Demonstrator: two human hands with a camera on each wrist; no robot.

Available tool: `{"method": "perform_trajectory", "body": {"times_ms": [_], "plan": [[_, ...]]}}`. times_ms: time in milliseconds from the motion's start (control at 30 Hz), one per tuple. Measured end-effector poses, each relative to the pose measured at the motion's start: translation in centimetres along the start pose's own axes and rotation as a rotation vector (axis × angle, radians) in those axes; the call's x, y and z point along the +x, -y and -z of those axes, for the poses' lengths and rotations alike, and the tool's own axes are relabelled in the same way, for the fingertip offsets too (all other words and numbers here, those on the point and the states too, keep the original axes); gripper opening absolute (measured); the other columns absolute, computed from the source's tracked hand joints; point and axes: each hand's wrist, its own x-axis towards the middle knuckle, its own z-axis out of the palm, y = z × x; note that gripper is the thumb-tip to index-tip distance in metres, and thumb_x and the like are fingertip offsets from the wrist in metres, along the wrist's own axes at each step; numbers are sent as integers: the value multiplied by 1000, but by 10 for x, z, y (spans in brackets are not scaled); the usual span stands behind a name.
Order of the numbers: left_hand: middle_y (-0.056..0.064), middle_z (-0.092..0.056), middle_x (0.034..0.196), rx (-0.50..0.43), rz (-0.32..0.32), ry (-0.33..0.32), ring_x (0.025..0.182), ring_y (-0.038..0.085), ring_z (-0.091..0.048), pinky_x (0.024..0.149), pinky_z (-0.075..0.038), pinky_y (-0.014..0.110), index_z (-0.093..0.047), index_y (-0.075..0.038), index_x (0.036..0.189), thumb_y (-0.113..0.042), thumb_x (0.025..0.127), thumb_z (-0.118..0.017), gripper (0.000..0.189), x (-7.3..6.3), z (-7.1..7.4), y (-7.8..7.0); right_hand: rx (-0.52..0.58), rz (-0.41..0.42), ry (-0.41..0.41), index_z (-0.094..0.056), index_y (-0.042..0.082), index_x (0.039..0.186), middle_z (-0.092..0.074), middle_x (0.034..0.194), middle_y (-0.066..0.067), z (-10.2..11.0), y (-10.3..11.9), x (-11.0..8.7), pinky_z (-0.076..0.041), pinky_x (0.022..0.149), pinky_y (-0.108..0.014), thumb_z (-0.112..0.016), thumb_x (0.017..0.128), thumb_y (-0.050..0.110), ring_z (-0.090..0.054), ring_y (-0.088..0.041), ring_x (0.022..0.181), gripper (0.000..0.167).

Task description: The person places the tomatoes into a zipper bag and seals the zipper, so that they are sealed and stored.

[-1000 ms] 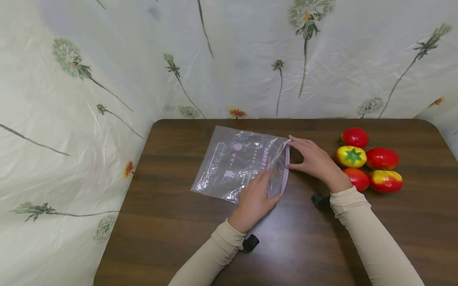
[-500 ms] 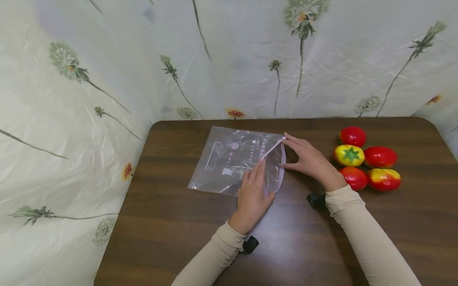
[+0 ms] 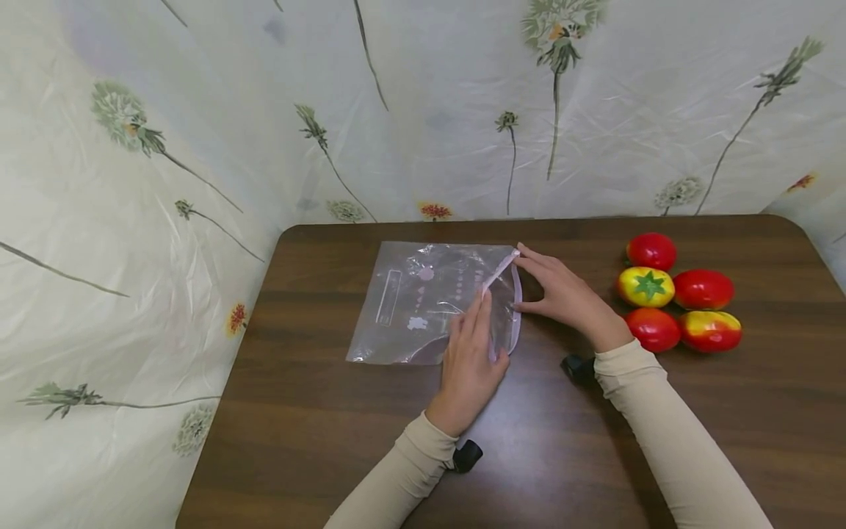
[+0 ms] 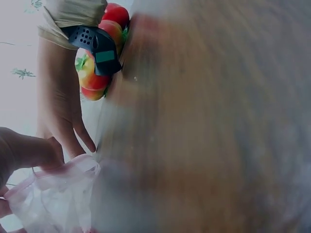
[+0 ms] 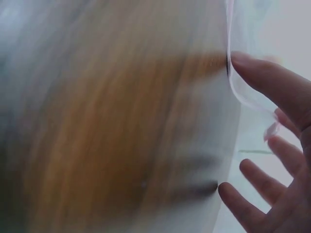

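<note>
A clear plastic zip bag (image 3: 403,308) with pink print lies on the brown table, its pink-edged mouth facing right and parted. My left hand (image 3: 465,360) grips the near side of the mouth, the upper edge folded back at its fingertips. In the left wrist view, the thumb (image 4: 46,153) bends over the bag's pink rim (image 4: 80,167). My right hand (image 3: 562,290) touches the mouth from the right with spread fingers. Its forefinger is at the far corner and its thumb at the lower rim. The right wrist view shows the thumb (image 5: 267,80) against the rim.
Several glossy red and yellow tomato-like fruits (image 3: 703,290) sit grouped right of my right wrist. Dark wrist cameras (image 3: 465,455) hang by both sleeves. A flower-patterned sheet (image 3: 410,110) rises behind the brown table (image 3: 317,426).
The bag's upper edge has been folded back to the left, so the mouth gapes wider. The bag and my right hand have shifted slightly left.
</note>
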Motion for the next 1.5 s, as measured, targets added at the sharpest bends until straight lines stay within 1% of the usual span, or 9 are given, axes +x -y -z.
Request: {"method": "perform_trajectory", "body": {"times_ms": [133,400,633,767,900,1100,1333,1400,1500], "plan": [[-1,-30,171,11,-19,-23,119,22,-50,74,-56,28,-27,-14,165,-17,80,-86,103,0,0,0,5,0,-2,-42,10,158,-26,172,-14,-2,1,1,-31,118,-66,-88,81,28,-32,-46,151,91],[-4,-24,173,-5,17,-4,117,23,-49,70,-56,28,-23,-15,166,-19,81,-86,105,3,2,0,6,6,-14,-41,12,159,-24,172,-15,-4,5,1,-34,117,-65,-89,80,26,-33,-45,151,94],[-1,-23,173,-29,26,-15,115,24,-51,67,-56,30,-23,-13,166,-16,80,-87,107,5,1,6,11,8,-24,-43,12,157,-21,172,-19,-4,8,-4,-34,115,-68,-89,80,25,-32,-49,150,91],[0,-25,173,-27,42,-19,116,26,-53,70,-58,34,-27,-11,164,-15,78,-87,106,6,1,9,25,-8,-44,-41,15,159,-21,172,-20,-3,10,-11,-33,114,-70,-89,80,25,-31,-50,150,93],[-1,-25,173,-33,63,-21,120,27,-53,78,-59,37,-27,-10,164,-16,78,-88,105,8,2,12,44,-21,-87,-41,16,158,-27,169,-22,1,14,-19,-32,114,-72,-89,80,25,-33,-51,148,93],[4,-26,172,-50,78,-34,120,27,-52,73,-59,35,-23,-12,165,-17,78,-88,109,11,2,13,57,-87,-159,-44,16,157,-34,166,-20,12,18,-36,-33,115,-70,-88,81,24,-34,-47,149,87],[8,-30,171,-46,75,-63,115,29,-54,87,-56,39,-27,-7,164,-17,76,-89,108,12,1,14,11,-179,-294,-52,6,148,-44,157,-27,34,16,-61,-37,111,-71,-86,82,17,-40,-50,141,76],[9,-30,171,-50,79,-66,115,29,-55,89,-55,39,-27,-7,164,-17,76,-89,108,13,1,14,6,-208,-325,-52,4,147,-47,153,-28,41,14,-67,-37,110,-72,-86,81,16,-41,-51,139,75],[10,-31,170,-52,78,-72,115,29,-56,90,-54,39,-27,-6,163,-17,76,-89,108,13,1,15,-3,-286,-364,-51,5,148,-48,150,-29,51,10,-75,-39,105,-74,-85,81,15,-41,-51,136,76]]}}
